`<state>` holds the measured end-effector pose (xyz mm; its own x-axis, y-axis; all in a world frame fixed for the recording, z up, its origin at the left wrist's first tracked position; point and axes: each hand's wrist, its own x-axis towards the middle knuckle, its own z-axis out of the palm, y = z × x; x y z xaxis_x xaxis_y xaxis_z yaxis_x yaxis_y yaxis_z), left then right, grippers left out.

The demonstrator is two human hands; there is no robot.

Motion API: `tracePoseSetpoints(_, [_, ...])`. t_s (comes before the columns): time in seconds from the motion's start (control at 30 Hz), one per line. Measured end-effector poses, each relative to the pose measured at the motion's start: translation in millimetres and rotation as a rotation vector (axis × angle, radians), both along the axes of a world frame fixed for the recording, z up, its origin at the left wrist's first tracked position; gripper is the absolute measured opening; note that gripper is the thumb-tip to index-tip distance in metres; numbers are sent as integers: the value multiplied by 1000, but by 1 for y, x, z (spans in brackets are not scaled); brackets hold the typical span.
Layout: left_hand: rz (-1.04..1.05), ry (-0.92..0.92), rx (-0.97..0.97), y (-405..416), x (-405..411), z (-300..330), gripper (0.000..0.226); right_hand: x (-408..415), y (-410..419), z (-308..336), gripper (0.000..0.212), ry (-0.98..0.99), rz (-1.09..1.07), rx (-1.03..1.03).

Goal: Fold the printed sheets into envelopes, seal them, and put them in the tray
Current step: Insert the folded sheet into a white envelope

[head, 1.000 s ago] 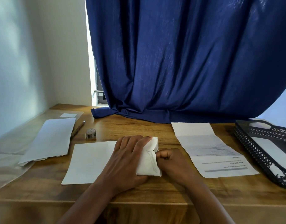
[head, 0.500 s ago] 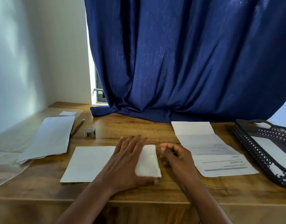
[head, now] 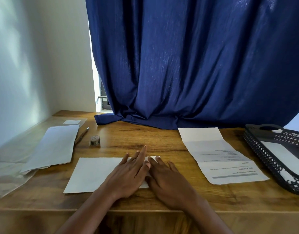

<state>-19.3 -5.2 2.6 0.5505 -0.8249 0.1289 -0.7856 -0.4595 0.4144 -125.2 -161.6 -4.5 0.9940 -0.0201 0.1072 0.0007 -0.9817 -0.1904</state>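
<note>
A white sheet lies flat near the table's front edge, its right end folded over. My left hand presses flat on that fold with straight fingers. My right hand lies flat beside it, fingers straight on the fold's right edge, so most of the folded part is hidden. A printed sheet with two creases lies unfolded to the right. The black lattice tray stands at the far right with a white envelope inside.
A pile of white envelopes rests at the left on clear plastic sleeves. A pen and a small tape roll lie behind the sheet. A blue curtain hangs down onto the table's back edge.
The folded end was raised and pinched by my right hand; it has been laid down. Both hands now press flat on it, the right hand having opened and moved onto the fold.
</note>
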Motion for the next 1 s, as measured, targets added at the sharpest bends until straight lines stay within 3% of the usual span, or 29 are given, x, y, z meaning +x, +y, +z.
tracePoseSetpoints(0.23, [-29, -110, 27, 4, 3, 0, 61, 2, -3, 1, 64, 60, -1, -15])
tracePoseSetpoints(0.4, [21, -204, 215, 21, 10, 0, 63, 0, -9, 2, 66, 85, -15, -53])
tracePoseSetpoints(0.7, [270, -130, 362, 96, 44, 2, 68, -2, -9, 3, 65, 107, -11, -32])
tracePoseSetpoints(1.0, [244, -73, 297, 104, 32, 12, 70, -10, -7, 12, 63, 139, -25, -11])
